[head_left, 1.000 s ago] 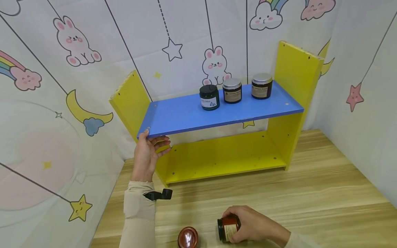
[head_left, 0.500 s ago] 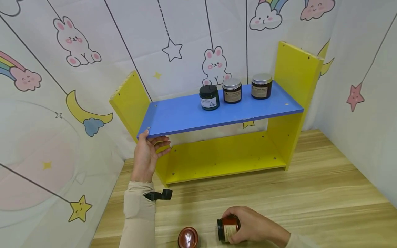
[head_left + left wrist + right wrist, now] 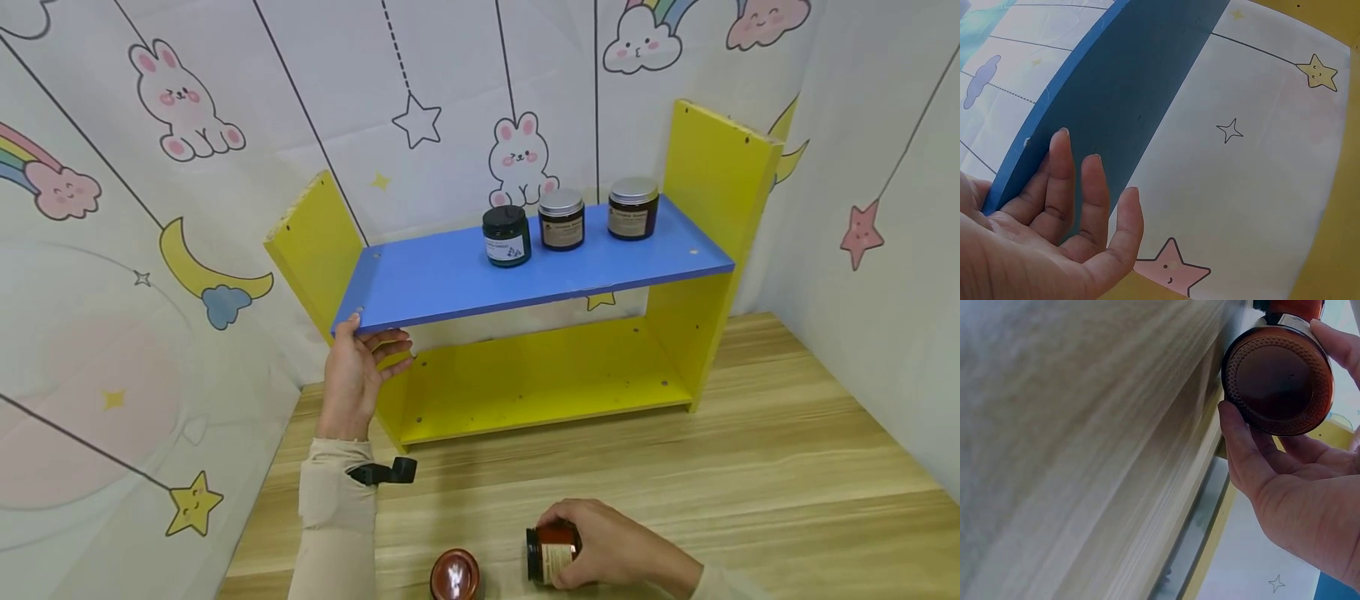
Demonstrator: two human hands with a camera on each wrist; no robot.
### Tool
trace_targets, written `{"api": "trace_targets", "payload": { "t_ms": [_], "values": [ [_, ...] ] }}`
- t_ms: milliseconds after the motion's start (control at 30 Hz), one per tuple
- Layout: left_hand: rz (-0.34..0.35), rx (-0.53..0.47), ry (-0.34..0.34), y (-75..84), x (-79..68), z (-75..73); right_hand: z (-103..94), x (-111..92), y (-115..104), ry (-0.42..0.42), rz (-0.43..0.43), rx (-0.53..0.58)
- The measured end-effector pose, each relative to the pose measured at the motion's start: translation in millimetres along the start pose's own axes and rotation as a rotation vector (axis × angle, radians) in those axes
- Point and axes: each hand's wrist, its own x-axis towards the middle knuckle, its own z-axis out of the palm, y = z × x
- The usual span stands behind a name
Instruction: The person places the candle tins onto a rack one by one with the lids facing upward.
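My right hand grips an amber candle jar with a black lid and pale label. The jar lies sideways low over the table, lid pointing left; in the right wrist view its round textured base faces the camera, thumb and fingers around the rim. A second amber jar stands to its left, reddish round end up, cut by the frame's bottom. My left hand holds the front left corner of the blue shelf board, thumb on top. Below the board, the other fingers spread loosely.
On the blue board stand a dark green jar and two brown jars with silver lids, one at the right. Yellow side panels rise above the board. A yellow lower shelf sits near the wood-grain table.
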Motion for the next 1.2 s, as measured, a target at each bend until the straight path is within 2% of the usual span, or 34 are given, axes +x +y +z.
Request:
{"api": "trace_targets", "payload": {
  "t_ms": [467, 933, 1200],
  "values": [
    [0.006, 0.011, 0.001, -0.5, -1.4, 0.1, -0.2, 0.0, 3.1, 0.01, 0.001, 0.037],
    [0.0, 0.01, -0.005, -1.6, 1.1, -1.2, -0.2, -2.4, 0.8, 0.038, 0.003, -0.006],
    [-0.002, 0.006, -0.002, -1.6, 1.8, -1.9, -0.4, -2.6, 1.0, 0.041, -0.039, -0.038]
  ]
}}
